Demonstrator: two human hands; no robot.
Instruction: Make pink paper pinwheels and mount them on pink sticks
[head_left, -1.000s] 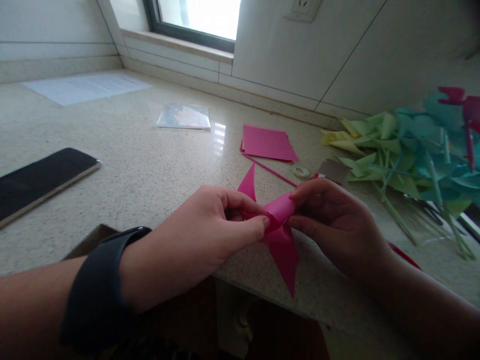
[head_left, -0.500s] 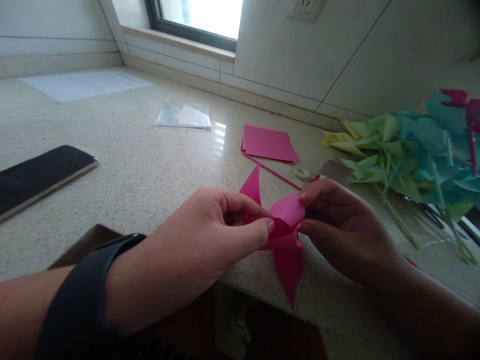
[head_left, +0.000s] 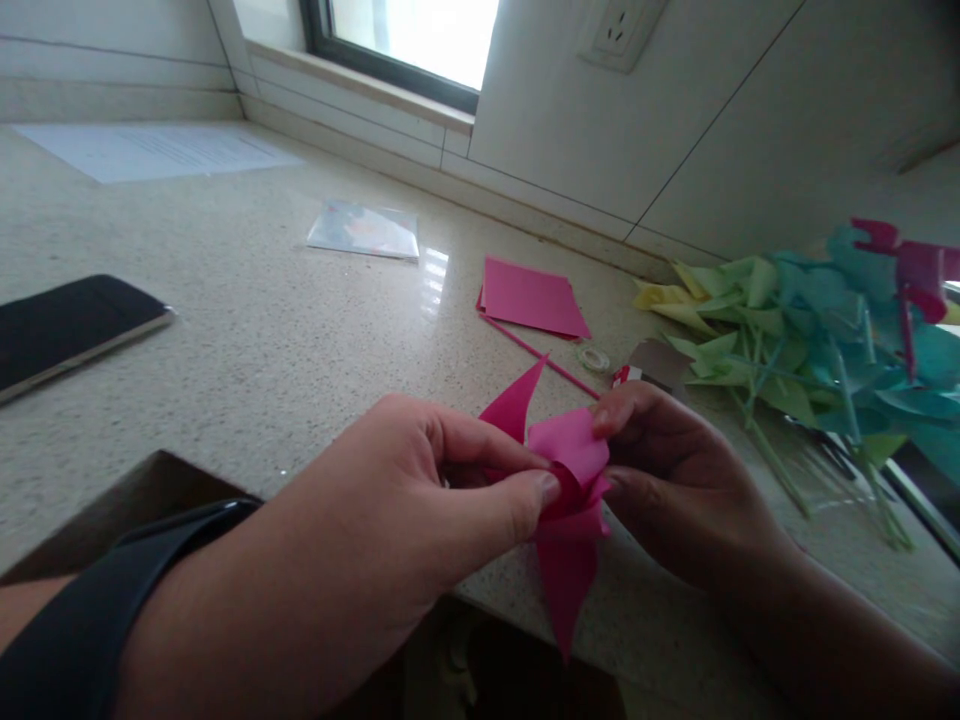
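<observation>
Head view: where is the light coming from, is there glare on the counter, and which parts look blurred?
Head view: daylight enters through the window, which is overexposed to white; a bright glare patch lies on the counter near the pink paper sheets. The pile of pinwheels at the right edge looks soft and stretched. The pink folded paper between both hands is fairly sharp.

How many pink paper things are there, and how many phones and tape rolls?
Pink paper things: 2, the folded pink paper held by the left hand and right hand, and the flat pink sheets
Phones: 1, the black phone
Tape rolls: 1, the clear tape roll
Total: 4
</observation>
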